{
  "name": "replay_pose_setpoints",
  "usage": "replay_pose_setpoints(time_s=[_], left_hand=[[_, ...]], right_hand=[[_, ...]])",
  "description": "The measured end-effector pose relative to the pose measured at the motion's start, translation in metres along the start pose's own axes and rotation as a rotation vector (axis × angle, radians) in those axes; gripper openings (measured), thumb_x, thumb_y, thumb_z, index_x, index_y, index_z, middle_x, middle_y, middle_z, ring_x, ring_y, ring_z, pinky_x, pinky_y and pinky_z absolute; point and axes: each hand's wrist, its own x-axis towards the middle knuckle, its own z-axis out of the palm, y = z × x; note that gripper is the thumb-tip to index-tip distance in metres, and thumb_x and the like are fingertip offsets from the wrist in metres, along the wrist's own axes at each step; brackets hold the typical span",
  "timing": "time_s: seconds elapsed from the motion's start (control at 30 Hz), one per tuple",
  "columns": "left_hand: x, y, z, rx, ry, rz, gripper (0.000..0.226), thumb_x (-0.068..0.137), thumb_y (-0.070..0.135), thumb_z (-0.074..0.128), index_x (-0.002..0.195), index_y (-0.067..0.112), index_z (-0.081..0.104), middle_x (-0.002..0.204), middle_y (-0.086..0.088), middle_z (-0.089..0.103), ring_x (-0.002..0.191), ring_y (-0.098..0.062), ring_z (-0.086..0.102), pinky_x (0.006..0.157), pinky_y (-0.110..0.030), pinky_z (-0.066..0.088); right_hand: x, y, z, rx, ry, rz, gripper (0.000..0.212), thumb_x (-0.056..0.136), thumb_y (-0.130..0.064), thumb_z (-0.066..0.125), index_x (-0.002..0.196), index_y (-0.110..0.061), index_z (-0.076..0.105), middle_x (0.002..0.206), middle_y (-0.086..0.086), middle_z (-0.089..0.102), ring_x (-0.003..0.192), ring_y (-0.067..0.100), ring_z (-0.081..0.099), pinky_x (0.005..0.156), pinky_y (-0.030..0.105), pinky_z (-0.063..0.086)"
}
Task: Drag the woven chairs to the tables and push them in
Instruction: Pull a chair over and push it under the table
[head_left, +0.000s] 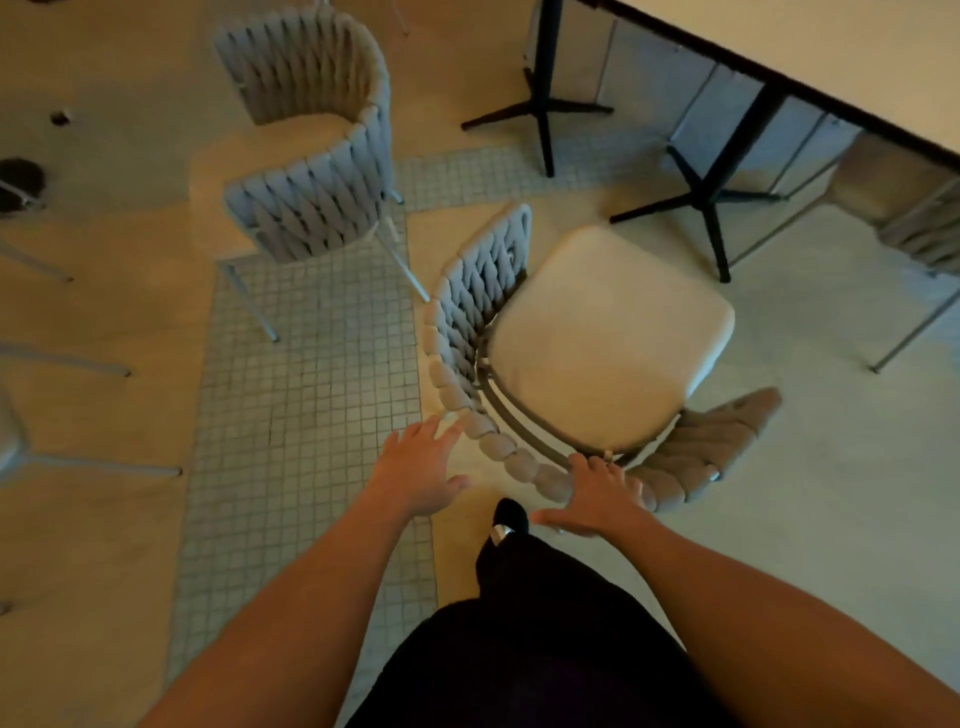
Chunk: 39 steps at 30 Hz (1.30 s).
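A grey woven-rope chair with a pale cream seat cushion (597, 338) stands on the floor just in front of the person, its curved back toward them and its seat facing the long pale tabletop (841, 57) at the upper right, still apart from it. The right hand (597, 496) rests on the top of the braided back rim, fingers laid over it and thumb spread outward, not clearly clenched. The left hand (421, 467) is spread flat, fingers apart, its fingertips right at the rim without gripping. A second grey woven chair (311, 150) stands well apart to the upper left, beside a strip of small square floor tiles (306, 415). Black cross-shaped table bases (711, 197) stand beneath the tabletop.
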Motion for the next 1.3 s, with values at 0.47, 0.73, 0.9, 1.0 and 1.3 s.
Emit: replay_pose_setpoints(time_s=[0.47,0.73,0.9,1.0,1.3], left_hand=[[0.092,-0.022,-0.036,0.262,-0.068,0.273,0.101,0.082,0.075,0.057,0.160,0.026,0.014,0.165,-0.011,0.014,0.152,-0.033,0.006,0.123,-0.052,0.009],[0.143,-0.030,-0.046,0.418,-0.196,0.412,0.101,0.083,0.067,0.065,0.160,0.036,0.007,0.167,-0.010,0.008,0.154,-0.034,0.000,0.123,-0.055,0.004],[0.174,-0.039,-0.043,0.577,-0.269,0.472,0.105,0.079,0.072,0.065,0.159,0.033,0.011,0.163,-0.009,0.023,0.151,-0.037,0.011,0.121,-0.058,0.003],[0.184,-0.041,-0.036,0.650,-0.300,0.528,0.091,0.076,0.073,0.065,0.149,0.027,0.038,0.149,-0.005,0.043,0.144,-0.036,0.027,0.120,-0.058,0.001],[0.205,-0.034,-0.045,0.673,-0.213,0.570,0.032,0.081,0.046,0.068,0.109,0.033,0.064,0.109,0.003,0.066,0.111,-0.023,0.061,0.098,-0.042,0.034]], right_hand=[[0.011,-0.012,-0.001,0.211,0.018,0.185,0.117,0.068,-0.086,0.064,0.158,-0.025,0.022,0.164,0.006,0.024,0.151,0.036,0.019,0.118,0.060,0.021],[0.019,-0.035,0.016,0.247,0.014,0.257,0.103,0.078,-0.075,0.064,0.157,-0.022,0.024,0.158,0.007,0.039,0.148,0.035,0.028,0.121,0.063,0.006],[0.042,-0.047,0.016,0.235,-0.003,0.283,0.093,0.079,-0.072,0.065,0.150,-0.021,0.035,0.150,0.007,0.049,0.144,0.035,0.036,0.120,0.065,0.005],[0.049,-0.049,0.017,0.227,-0.011,0.302,0.084,0.082,-0.069,0.064,0.148,-0.023,0.040,0.147,0.006,0.052,0.142,0.034,0.039,0.120,0.064,0.005],[0.066,-0.045,0.002,0.088,0.046,0.273,0.034,0.087,-0.037,0.066,0.120,-0.026,0.062,0.119,0.002,0.067,0.115,0.028,0.061,0.100,0.045,0.042]])
